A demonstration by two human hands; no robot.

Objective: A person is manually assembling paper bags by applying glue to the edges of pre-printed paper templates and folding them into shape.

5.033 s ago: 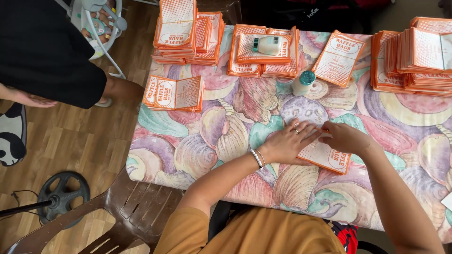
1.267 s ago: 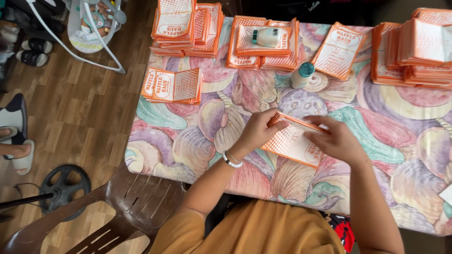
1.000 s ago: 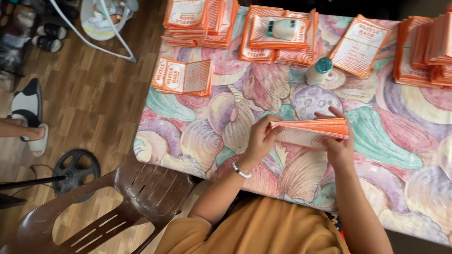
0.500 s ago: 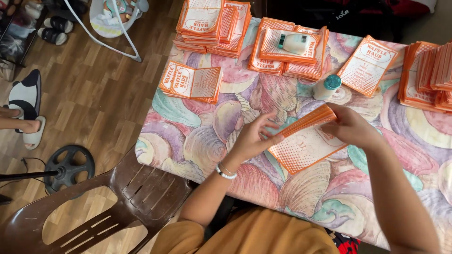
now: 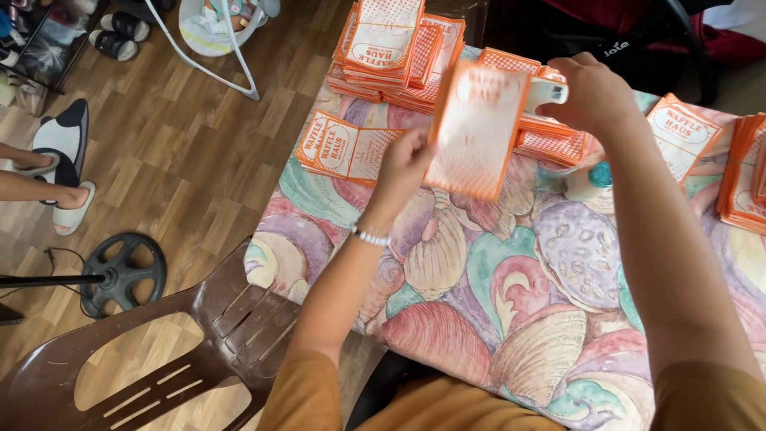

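An orange-and-white printed paper bag [image 5: 476, 132], blurred by motion, is held upright above the table. My left hand [image 5: 407, 164] grips its lower left edge. My right hand [image 5: 592, 92] holds its upper right corner, over a stack of the same bags [image 5: 554, 142] at the back middle of the table. A white object under my right hand's fingers is mostly hidden.
More bag stacks lie at the back left [image 5: 395, 44] and far right [image 5: 746, 175], with flat ones on the left [image 5: 343, 148] and right [image 5: 682, 136]. A teal-capped bottle [image 5: 594, 179] stands on the shell-patterned tablecloth [image 5: 511, 311]. A brown plastic chair [image 5: 159, 359], a stand base [image 5: 120, 275] and another person's sandalled feet [image 5: 48, 191] are at left.
The bag went from being pressed flat on the table to being lifted by both hands and carried up toward the far middle stack. The view shifted closer.
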